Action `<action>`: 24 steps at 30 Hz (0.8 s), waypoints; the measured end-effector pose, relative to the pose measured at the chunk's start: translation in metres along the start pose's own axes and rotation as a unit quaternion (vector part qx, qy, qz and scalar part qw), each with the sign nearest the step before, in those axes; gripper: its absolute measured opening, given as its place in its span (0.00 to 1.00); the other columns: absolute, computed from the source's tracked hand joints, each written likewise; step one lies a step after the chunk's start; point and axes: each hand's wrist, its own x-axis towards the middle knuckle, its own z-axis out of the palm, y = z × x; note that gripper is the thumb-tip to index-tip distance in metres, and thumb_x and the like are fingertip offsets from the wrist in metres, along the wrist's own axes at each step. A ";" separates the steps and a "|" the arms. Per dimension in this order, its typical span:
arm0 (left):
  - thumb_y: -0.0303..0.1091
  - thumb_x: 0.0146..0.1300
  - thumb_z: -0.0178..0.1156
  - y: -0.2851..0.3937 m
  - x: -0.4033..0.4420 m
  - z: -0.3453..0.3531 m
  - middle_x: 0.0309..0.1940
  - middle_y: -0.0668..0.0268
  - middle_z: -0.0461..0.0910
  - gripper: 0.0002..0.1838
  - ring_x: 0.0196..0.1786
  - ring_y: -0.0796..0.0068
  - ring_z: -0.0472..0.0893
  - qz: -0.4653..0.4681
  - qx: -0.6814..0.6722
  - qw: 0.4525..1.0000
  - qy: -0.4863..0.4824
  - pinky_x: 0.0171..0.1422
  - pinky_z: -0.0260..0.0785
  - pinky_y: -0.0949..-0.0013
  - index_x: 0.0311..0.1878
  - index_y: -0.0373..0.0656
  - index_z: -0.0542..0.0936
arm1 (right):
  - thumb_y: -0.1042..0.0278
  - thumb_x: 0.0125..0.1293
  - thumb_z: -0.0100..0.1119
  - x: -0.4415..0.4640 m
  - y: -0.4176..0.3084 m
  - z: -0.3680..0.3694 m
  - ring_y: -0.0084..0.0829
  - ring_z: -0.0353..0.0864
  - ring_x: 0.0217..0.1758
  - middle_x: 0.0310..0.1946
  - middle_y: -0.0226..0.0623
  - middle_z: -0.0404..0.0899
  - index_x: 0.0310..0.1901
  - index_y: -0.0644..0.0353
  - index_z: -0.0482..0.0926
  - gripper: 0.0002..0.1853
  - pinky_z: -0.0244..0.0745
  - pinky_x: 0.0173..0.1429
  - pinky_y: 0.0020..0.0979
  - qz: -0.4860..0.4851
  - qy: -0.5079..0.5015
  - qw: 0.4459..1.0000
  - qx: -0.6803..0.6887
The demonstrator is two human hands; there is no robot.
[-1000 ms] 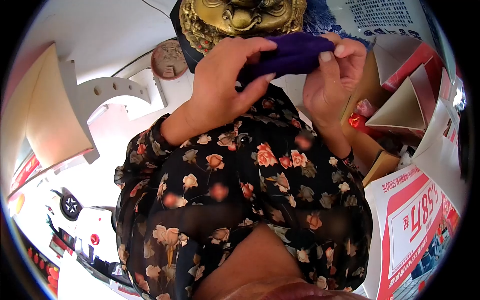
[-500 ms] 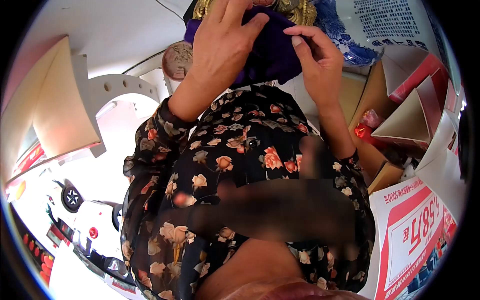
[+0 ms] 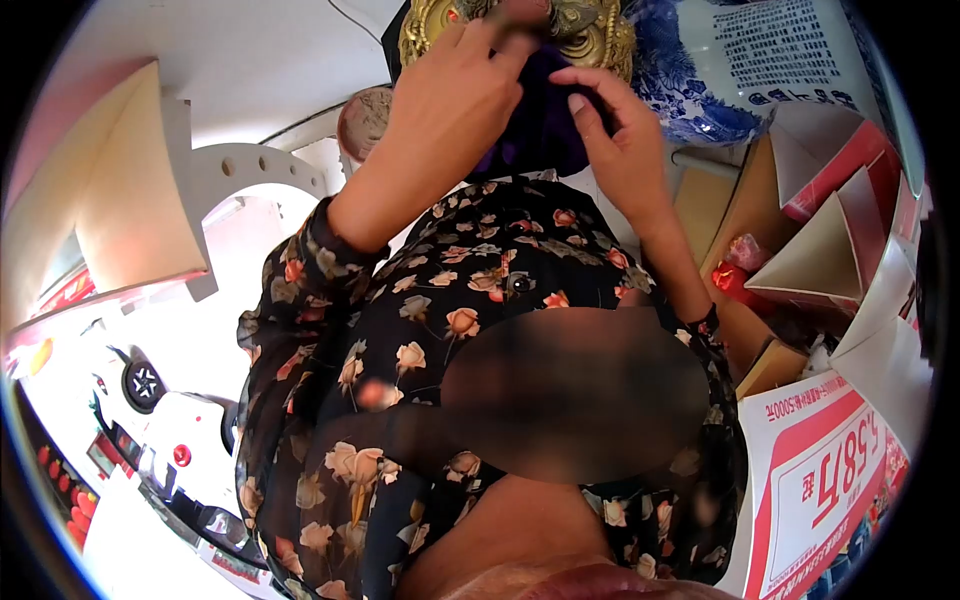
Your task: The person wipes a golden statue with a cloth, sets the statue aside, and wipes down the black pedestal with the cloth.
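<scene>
While left hand [image 3: 458, 90] touches purple cloth [image 3: 545, 130], right hand [image 3: 625, 135] curls

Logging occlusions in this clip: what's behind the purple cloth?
Behind the purple cloth is a gold-coloured statue, its ornate parts showing above. What the cloth and left hand cover cannot be seen.

- Desk [image 3: 408, 231]: pale, mostly hidden; a small patch shows between sleeve and forearm.
- Bowl [image 3: 362, 124]: at left, partly behind the forearm; underside hidden.
- Statue [image 3: 612, 38]: gold, near the bowl; base hidden.
- Vase [image 3: 690, 80]: blue-and-white, just beside the statue; support unclear.
</scene>
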 end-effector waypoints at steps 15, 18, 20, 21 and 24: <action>0.11 0.52 0.57 -0.011 0.024 -0.034 0.41 0.60 0.77 0.24 0.37 0.65 0.80 0.013 -0.080 0.964 0.255 0.41 0.73 0.70 0.50 0.44 0.85 | 0.74 0.68 0.59 0.042 -0.039 -0.012 0.28 0.80 0.49 0.47 0.37 0.82 0.52 0.59 0.80 0.12 0.72 0.56 0.27 -0.135 0.064 0.980 0.133; 0.23 0.58 0.63 -0.037 0.039 -0.016 0.49 0.54 0.78 0.19 0.49 0.56 0.80 0.044 -0.075 0.966 0.245 0.54 0.72 0.62 0.54 0.43 0.83 | 0.71 0.71 0.53 0.072 -0.032 0.003 0.38 0.79 0.53 0.54 0.45 0.76 0.57 0.61 0.78 0.15 0.72 0.58 0.32 -0.200 0.116 0.971 0.054; 0.32 0.60 0.66 -0.039 0.042 -0.004 0.54 0.52 0.77 0.20 0.56 0.51 0.77 0.019 -0.067 0.988 0.140 0.62 0.70 0.58 0.56 0.41 0.82 | 0.71 0.66 0.60 0.088 -0.020 0.006 0.40 0.79 0.51 0.48 0.41 0.80 0.56 0.57 0.79 0.17 0.72 0.57 0.35 -0.264 0.138 0.945 -0.136; 0.41 0.59 0.68 -0.050 0.035 0.017 0.59 0.50 0.75 0.24 0.62 0.47 0.73 0.034 -0.090 0.995 0.042 0.69 0.64 0.52 0.56 0.37 0.80 | 0.70 0.65 0.61 0.085 -0.004 0.008 0.44 0.77 0.52 0.48 0.42 0.79 0.58 0.56 0.78 0.19 0.71 0.57 0.39 -0.243 0.077 0.942 -0.218; 0.37 0.59 0.68 -0.045 0.031 0.019 0.59 0.55 0.77 0.21 0.63 0.49 0.73 0.032 -0.109 0.988 0.107 0.68 0.67 0.54 0.52 0.36 0.81 | 0.68 0.66 0.60 0.078 0.011 0.017 0.44 0.76 0.52 0.46 0.40 0.79 0.58 0.54 0.80 0.18 0.69 0.54 0.42 -0.241 0.063 0.928 -0.279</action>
